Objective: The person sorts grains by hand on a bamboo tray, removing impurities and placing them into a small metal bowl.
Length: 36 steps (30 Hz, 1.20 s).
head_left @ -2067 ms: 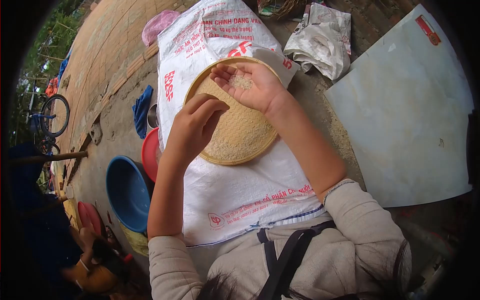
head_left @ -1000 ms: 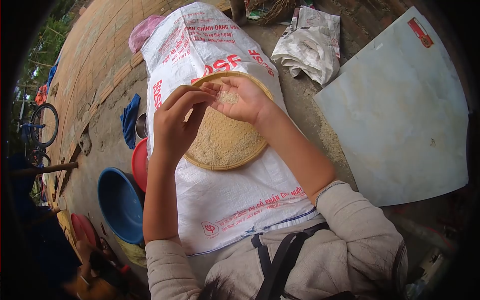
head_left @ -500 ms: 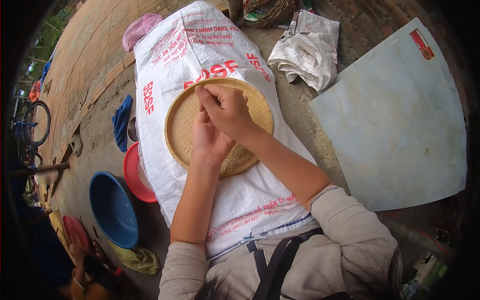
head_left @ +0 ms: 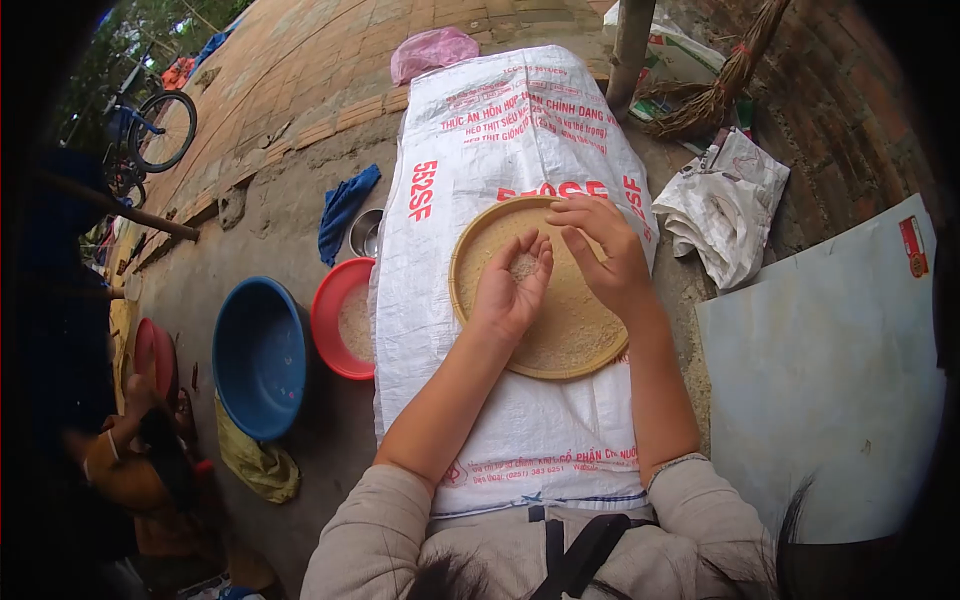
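Observation:
A round woven winnowing tray [head_left: 458, 268] lies on a white printed sack, with pale grains that look like rice [head_left: 570, 335] spread across it. Over the tray's left half, my left hand [head_left: 512, 295] is palm up and cupped around a small heap of rice grains [head_left: 524, 265]. My right hand [head_left: 612, 260] hovers over the tray's right side, a short way from the left. Its fingers are apart, with nothing visible in them.
Under the tray stretches the white sack [head_left: 420, 330]. To its left are a red basin [head_left: 342, 365] with grains, a blue basin [head_left: 258, 360], a metal bowl [head_left: 366, 233] and a blue cloth [head_left: 345, 212]. A pale board [head_left: 820, 370] lies right. Another person's arm [head_left: 130, 430] shows lower left.
My hands were pressed together over the tray. Now they have parted, and grains show in the left palm. The view has shifted, so the tray appears farther right.

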### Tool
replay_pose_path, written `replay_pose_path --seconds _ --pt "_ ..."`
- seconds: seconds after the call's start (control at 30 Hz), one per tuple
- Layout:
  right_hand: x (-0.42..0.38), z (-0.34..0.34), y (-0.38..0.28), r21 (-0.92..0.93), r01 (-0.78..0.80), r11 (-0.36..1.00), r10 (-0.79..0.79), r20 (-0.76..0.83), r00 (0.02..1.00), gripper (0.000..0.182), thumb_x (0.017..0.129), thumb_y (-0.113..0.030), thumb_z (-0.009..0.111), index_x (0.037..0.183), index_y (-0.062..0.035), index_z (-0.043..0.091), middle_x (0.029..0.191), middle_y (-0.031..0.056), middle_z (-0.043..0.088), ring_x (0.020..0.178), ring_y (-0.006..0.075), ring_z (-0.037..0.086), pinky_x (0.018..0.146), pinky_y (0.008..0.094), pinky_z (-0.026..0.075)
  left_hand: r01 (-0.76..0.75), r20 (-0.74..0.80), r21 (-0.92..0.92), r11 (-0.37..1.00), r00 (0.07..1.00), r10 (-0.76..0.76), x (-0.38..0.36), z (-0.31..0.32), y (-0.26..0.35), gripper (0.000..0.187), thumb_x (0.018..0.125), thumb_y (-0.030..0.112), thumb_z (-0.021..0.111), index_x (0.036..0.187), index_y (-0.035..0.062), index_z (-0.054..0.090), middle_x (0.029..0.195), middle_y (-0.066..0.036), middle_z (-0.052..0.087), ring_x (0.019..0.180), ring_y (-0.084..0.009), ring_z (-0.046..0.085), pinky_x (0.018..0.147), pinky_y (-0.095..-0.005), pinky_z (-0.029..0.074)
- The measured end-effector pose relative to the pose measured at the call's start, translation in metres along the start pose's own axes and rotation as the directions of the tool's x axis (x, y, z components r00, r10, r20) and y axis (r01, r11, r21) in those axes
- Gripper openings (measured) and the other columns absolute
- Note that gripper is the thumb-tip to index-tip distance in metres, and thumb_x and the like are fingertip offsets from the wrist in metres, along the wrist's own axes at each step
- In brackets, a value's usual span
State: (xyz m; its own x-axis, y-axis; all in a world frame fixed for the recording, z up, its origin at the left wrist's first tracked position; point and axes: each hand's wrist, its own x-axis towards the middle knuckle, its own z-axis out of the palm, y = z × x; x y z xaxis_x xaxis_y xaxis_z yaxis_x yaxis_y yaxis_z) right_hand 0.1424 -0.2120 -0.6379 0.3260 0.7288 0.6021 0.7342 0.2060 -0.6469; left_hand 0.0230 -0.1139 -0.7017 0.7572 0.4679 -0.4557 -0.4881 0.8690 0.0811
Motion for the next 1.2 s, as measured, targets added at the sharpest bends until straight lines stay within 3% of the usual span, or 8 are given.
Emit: replay_pose_path --seconds 0.13,0.23,0.3,0.53,0.73,0.9,1.07,1.2 --pt "-0.016 -0.011 0.045 -0.18 -0.421 0.889 0.397 -0.155 0.905 0.036 0.093 -0.022 0.055 0.12 0.0002 0.056 0.108 0.0193 0.064 0.109 0.0353 0.056 0.095 0.0414 0.042 -0.007 -0.005 0.013 1.0 1.0 0.007 -0.007 0.011 0.016 0.018 0.098 0.018 0.048 0.087 0.0032 0.051 0.073 -0.004 0.049 0.063 -0.011 0.046 0.053 -0.0211 0.041" --pt "-0.06 -0.009 0.102 -0.437 -0.45 0.779 0.467 -0.075 0.881 0.045 0.091 -0.025 0.056 0.126 0.0025 0.048 0.107 0.0247 0.062 0.107 0.0385 0.057 0.094 0.0423 0.042 0.036 0.079 -0.007 0.999 0.996 -0.035 -0.008 0.006 0.033 0.034 0.099 0.022 0.044 0.067 0.0117 0.04 0.052 0.004 0.026 0.043 -0.008 0.022 0.037 -0.0227 0.02" --pt "-0.064 -0.01 0.101 -0.32 -0.546 0.775 0.623 0.233 0.747 0.044 0.09 -0.025 0.057 0.12 0.0052 0.047 0.106 0.0274 0.061 0.102 0.041 0.058 0.089 0.0431 0.044 0.027 0.165 0.004 1.0 0.986 -0.027 -0.008 -0.002 0.048 0.037 0.099 0.023 0.043 0.064 0.0131 0.038 0.051 0.005 0.025 0.042 -0.0079 0.021 0.036 -0.0229 0.019" --pt "-0.061 -0.002 0.116 -0.332 -0.552 0.765 0.616 0.122 0.779 0.027 0.09 -0.017 0.056 0.105 0.0045 0.05 0.1 0.0261 0.062 0.094 0.041 0.06 0.083 0.0444 0.045 -0.062 0.297 0.068 0.996 0.954 0.039 -0.014 -0.008 0.099 0.042 0.1 0.026 0.044 0.06 0.0153 0.036 0.05 0.006 0.025 0.041 -0.0064 0.021 0.036 -0.0219 0.018" --pt "-0.051 -0.009 0.104 -0.321 -0.558 0.765 0.59 0.001 0.807 0.018 0.089 -0.012 0.056 0.097 0.0033 0.05 0.091 0.0216 0.061 0.085 0.0368 0.06 0.079 0.0418 0.046 -0.174 0.143 0.146 0.974 0.978 0.153 -0.011 -0.026 0.161 0.04 0.1 0.029 0.047 0.064 0.0131 0.037 0.054 0.005 0.028 0.044 -0.0057 0.021 0.035 -0.0208 0.017" --pt "-0.035 -0.008 0.086 -0.089 -0.684 0.724 0.685 -0.022 0.728 0.014 0.09 -0.01 0.055 0.095 0.0026 0.051 0.089 0.0174 0.06 0.085 0.0273 0.06 0.077 0.0366 0.046 -0.153 -0.259 -0.267 0.951 0.962 0.082 0.016 -0.072 0.217 0.039 0.097 0.014 0.043 0.059 0.0117 0.035 0.05 0.004 0.027 0.041 -0.0082 0.023 0.035 -0.022 0.017" --pt "-0.045 -0.005 0.105 -0.081 -0.628 0.774 0.627 -0.038 0.778 0.013 0.091 -0.01 0.054 0.096 0.0012 0.051 0.09 0.0146 0.06 0.084 0.0245 0.058 0.076 0.0346 0.046 -0.506 -0.184 -0.032 0.862 0.851 0.493 0.022 -0.038 0.277 0.039 0.099 0.023 0.04 0.062 0.012 0.037 0.049 0.003 0.029 0.038 -0.0088 0.021 0.035 -0.0236 0.017" --pt "-0.046 -0.006 0.108 0.033 -0.625 0.78 0.626 -0.052 0.778 0.013 0.091 -0.011 0.054 0.097 0.0008 0.051 0.092 0.0126 0.059 0.086 0.0228 0.057 0.079 0.0336 0.045 -0.718 -0.118 0.451 0.529 0.54 0.833 0.046 -0.036 0.314 0.035 0.101 0.035 0.039 0.077 0.0106 0.046 0.06 -0.001 0.04 0.046 -0.0111 0.033 0.04 -0.0251 0.026"
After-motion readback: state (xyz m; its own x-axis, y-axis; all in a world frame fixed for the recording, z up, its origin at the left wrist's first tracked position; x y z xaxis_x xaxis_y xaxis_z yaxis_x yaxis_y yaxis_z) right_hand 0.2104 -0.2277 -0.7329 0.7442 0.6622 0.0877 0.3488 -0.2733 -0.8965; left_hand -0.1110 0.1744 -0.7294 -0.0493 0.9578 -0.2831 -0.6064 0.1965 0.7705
